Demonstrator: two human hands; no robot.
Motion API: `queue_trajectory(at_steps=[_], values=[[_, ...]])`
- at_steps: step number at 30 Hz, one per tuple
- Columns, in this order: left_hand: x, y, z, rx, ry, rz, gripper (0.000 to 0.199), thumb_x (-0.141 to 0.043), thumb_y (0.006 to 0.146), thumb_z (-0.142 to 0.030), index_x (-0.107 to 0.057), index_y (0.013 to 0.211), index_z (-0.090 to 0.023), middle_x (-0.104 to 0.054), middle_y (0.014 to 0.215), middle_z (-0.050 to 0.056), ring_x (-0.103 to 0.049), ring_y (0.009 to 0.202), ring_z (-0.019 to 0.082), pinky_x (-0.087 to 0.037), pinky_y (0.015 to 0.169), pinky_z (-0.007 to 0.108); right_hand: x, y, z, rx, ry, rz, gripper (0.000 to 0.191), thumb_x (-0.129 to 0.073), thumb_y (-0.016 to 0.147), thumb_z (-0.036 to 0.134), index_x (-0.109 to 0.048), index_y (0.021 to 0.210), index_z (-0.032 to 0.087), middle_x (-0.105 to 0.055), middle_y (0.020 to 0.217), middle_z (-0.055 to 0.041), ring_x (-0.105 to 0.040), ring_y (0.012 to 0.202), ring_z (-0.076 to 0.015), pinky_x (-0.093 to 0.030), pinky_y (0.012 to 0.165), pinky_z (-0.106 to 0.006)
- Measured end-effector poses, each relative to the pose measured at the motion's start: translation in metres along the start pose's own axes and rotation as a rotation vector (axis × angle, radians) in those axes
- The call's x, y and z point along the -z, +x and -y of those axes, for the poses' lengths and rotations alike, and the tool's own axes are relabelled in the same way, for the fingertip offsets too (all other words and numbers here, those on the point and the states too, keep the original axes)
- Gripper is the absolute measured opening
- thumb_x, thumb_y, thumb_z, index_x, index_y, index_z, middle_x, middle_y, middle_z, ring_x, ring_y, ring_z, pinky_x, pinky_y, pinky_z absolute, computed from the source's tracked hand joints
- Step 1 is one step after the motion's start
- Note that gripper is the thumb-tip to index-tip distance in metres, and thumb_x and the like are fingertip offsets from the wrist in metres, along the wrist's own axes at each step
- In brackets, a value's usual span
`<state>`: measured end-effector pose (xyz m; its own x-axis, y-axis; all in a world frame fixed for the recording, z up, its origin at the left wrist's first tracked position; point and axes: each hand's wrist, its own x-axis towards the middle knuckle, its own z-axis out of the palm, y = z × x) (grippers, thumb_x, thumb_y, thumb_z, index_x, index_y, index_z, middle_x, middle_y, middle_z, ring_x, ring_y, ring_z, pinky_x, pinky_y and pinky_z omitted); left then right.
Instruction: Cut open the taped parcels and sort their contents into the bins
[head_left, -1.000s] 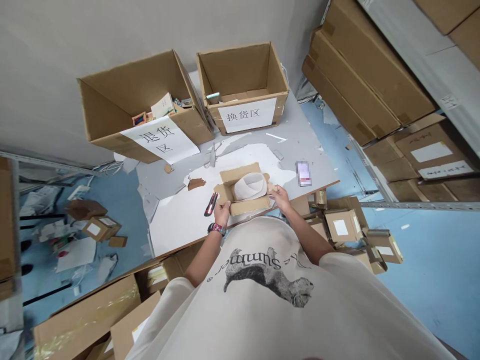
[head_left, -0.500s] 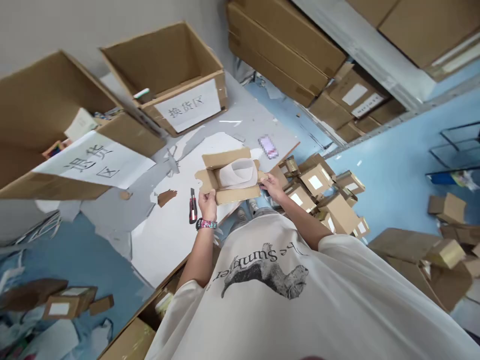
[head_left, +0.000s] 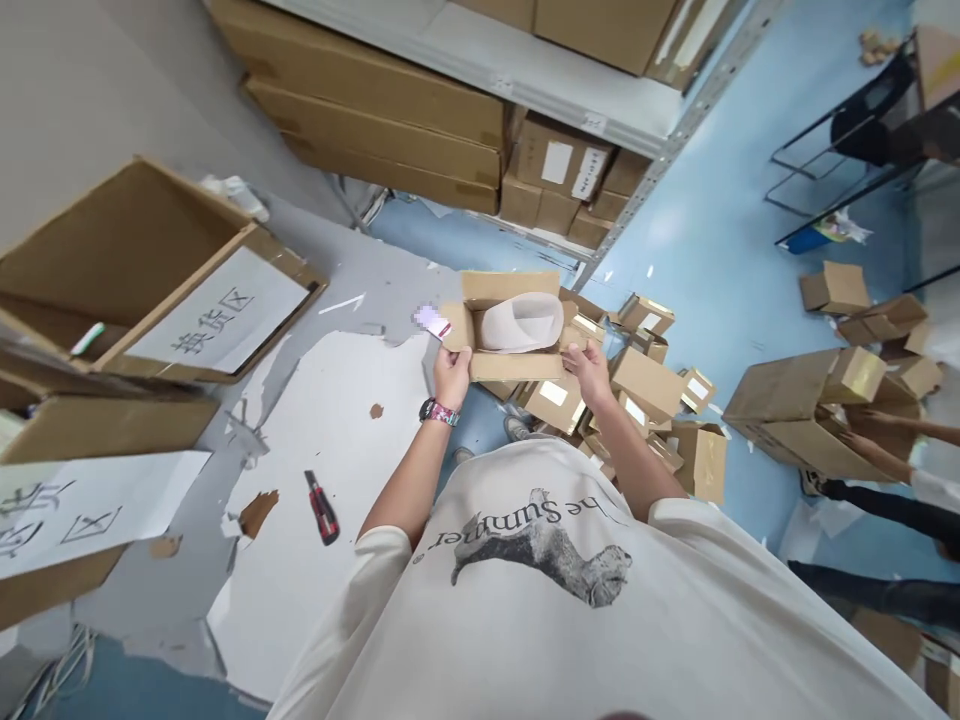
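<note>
An open cardboard box [head_left: 516, 368] with its flaps spread is held up between both hands. Inside it lies a white, rolled, paper-like wrap [head_left: 523, 322]. My left hand [head_left: 452, 378] grips the box's left end, thumb and fingers closed on the cardboard. At the right end, my right hand [head_left: 589, 370] pinches the flap. A blurred phone-like item [head_left: 433, 320] is just beyond the box's left flap. Lower left, a red and black utility knife [head_left: 322, 510] lies on the white-covered table [head_left: 337, 400].
Labelled open cartons [head_left: 217, 310] stand at the left. A metal shelf [head_left: 592, 125] holding boxes is ahead. Small cartons [head_left: 652, 385] pile up on the floor to the right. Far right, another person's arms [head_left: 877, 440] reach into a large carton [head_left: 780, 405].
The view has turned right, and the held box has moved off the white-covered tabletop toward the pile of cartons. Another person's arms and legs now show at the right.
</note>
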<state>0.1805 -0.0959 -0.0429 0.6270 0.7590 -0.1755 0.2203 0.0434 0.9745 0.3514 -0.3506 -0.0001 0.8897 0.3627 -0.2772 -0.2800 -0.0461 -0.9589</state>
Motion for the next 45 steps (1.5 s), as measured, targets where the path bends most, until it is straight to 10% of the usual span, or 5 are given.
queue_trajectory(at_steps=[7, 16, 22, 35, 45], values=[[-0.158, 0.039, -0.041, -0.029, -0.063, 0.187, 0.032, -0.080, 0.099, -0.043, -0.075, 0.123, -0.022, -0.087, 0.126, 0.014, -0.083, 0.123, 0.032, -0.063, 0.114, 0.046, 0.125, 0.028, 0.038, 0.106, 0.007, -0.236, 0.061, -0.093, 0.083, 0.079, -0.063, 0.101, 0.030, -0.079, 0.100, -0.0012, -0.079, 0.102, -0.0248, -0.069, 0.093, -0.042], [-0.257, 0.052, -0.081, -0.035, -0.049, 0.360, 0.034, -0.083, 0.099, -0.037, -0.078, 0.128, -0.021, -0.087, 0.121, 0.012, -0.083, 0.116, 0.031, -0.064, 0.108, 0.043, 0.199, 0.043, 0.057, 0.238, -0.048, -0.523, 0.045, -0.081, 0.094, 0.068, -0.064, 0.106, 0.028, -0.076, 0.106, -0.0021, -0.078, 0.101, -0.0209, -0.067, 0.098, -0.042], [-0.298, 0.040, -0.107, -0.038, -0.059, 0.554, 0.018, -0.084, 0.100, -0.032, -0.073, 0.111, -0.022, -0.087, 0.111, 0.009, -0.085, 0.106, 0.024, -0.065, 0.096, 0.035, 0.224, 0.032, 0.081, 0.571, -0.182, -1.010, 0.029, -0.071, 0.105, 0.052, -0.062, 0.121, 0.029, -0.074, 0.122, -0.0068, -0.077, 0.122, -0.0277, -0.064, 0.116, -0.056], [-0.195, 0.037, -0.097, 0.149, -0.112, 0.506, 0.019, -0.079, 0.100, -0.033, -0.072, 0.112, -0.021, -0.089, 0.126, 0.013, -0.087, 0.096, 0.020, -0.063, 0.083, 0.030, 0.139, 0.057, 0.087, 0.577, -0.102, -0.639, 0.025, -0.073, 0.103, 0.046, -0.068, 0.116, 0.026, -0.075, 0.113, -0.0050, -0.079, 0.112, -0.0253, -0.064, 0.114, -0.051], [-0.001, -0.014, -0.072, 0.144, -0.233, -0.146, 0.029, -0.079, 0.095, -0.041, -0.073, 0.117, -0.023, -0.088, 0.136, 0.013, -0.088, 0.098, 0.023, -0.060, 0.080, 0.031, -0.049, 0.084, 0.076, 0.446, -0.131, 0.104, 0.035, -0.078, 0.099, 0.056, -0.071, 0.112, 0.025, -0.078, 0.104, -0.0049, -0.080, 0.104, -0.0244, -0.066, 0.108, -0.048]])
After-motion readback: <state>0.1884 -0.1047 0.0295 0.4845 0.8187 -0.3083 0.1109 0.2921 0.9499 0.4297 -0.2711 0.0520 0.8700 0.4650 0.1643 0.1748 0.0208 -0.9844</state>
